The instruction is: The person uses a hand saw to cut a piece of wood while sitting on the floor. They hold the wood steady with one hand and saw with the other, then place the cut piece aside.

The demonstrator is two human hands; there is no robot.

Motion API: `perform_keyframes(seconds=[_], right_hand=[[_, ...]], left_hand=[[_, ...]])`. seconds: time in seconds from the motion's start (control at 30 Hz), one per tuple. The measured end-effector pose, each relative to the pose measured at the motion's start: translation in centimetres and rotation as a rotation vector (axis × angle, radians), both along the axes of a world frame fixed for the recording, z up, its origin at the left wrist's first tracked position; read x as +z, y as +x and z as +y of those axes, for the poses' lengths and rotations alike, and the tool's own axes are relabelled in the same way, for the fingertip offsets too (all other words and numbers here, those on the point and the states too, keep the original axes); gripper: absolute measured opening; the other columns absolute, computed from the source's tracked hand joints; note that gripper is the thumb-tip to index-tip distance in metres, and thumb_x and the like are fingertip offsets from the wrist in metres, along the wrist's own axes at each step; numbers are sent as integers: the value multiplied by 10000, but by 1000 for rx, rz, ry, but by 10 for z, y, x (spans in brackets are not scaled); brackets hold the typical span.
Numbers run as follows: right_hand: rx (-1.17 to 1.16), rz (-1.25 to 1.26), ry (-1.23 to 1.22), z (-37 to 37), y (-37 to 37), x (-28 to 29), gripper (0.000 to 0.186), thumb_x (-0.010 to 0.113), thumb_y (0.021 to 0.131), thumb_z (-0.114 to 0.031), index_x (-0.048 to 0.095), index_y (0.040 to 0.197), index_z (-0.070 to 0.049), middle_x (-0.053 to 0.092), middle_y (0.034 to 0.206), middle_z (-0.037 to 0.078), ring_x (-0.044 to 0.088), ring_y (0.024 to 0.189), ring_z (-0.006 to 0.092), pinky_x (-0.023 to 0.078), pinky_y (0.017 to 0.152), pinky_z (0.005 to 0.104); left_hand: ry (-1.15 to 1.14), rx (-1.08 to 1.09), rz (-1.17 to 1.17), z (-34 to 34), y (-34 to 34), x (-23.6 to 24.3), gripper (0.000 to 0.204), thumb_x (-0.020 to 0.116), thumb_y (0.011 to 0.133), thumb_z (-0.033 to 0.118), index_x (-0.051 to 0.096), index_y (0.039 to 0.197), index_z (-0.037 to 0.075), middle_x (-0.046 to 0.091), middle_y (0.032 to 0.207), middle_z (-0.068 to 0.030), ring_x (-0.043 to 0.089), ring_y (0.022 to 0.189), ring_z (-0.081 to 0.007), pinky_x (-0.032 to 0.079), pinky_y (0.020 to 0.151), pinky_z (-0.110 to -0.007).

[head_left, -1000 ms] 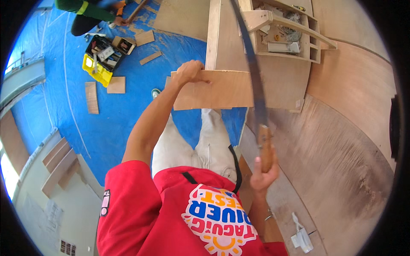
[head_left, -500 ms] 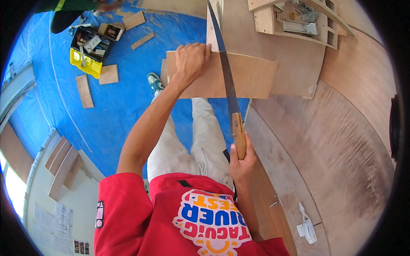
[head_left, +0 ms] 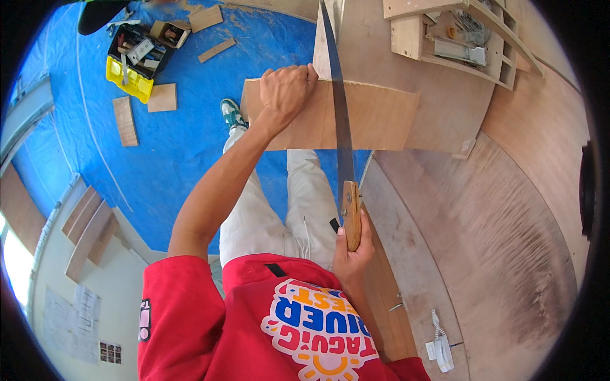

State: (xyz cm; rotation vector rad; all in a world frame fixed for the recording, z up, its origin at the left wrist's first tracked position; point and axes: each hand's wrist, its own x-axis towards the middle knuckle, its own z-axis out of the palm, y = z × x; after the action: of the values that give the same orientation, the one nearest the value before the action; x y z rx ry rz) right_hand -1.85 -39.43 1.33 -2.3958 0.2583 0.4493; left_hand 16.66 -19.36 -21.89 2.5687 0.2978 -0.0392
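Note:
A flat plywood board (head_left: 381, 117) lies crosswise in front of my legs, its right part over a larger wooden sheet. My left hand (head_left: 287, 94) is closed on its far edge, the fingertips hidden by the hand itself. My right hand (head_left: 356, 249) is wrapped around the wooden handle (head_left: 351, 219) of a hand saw, low and near my body. The long curved saw blade (head_left: 342, 120) runs away from me across the board, just right of my left hand. Whether its teeth are in the wood I cannot tell.
Blue sheeting (head_left: 184, 146) covers the floor at left. On it stand an open black-and-yellow toolbox (head_left: 129, 82) and several wood offcuts (head_left: 125, 120). A wooden frame holding small parts (head_left: 406, 39) sits at the far right. A curved wooden surface (head_left: 495, 222) rises on my right.
My right hand and the saw have come back toward my body. My left hand keeps its place on the board. The whole view has shifted slightly.

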Motion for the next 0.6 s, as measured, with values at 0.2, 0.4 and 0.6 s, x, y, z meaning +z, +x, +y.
perform_keyframes(seconds=[0.2,0.4,0.6], right_hand=[[19,-6,17,-3,2,3,563,708,966,-106,524,1476,44,739,1166,235,758,986,262,582,856,363],[18,-11,6,-2,2,3,556,709,969,-118,533,1471,44,741,1164,231,760,957,262,587,838,365],[33,16,22,-7,5,4,538,716,959,-117,562,1451,37,741,1182,242,764,989,290,586,842,368]], left_hand=[[1,11,-34,-1,1,1,470,583,995,291,680,592,69,695,640,-107,664,546,-318,509,583,-460],[-4,-5,-13,-1,0,1,465,576,999,290,700,609,70,712,669,-109,679,566,-318,521,598,-458],[4,13,-29,-1,0,2,470,582,1014,347,701,646,80,716,692,-121,697,616,-335,532,614,-466]])
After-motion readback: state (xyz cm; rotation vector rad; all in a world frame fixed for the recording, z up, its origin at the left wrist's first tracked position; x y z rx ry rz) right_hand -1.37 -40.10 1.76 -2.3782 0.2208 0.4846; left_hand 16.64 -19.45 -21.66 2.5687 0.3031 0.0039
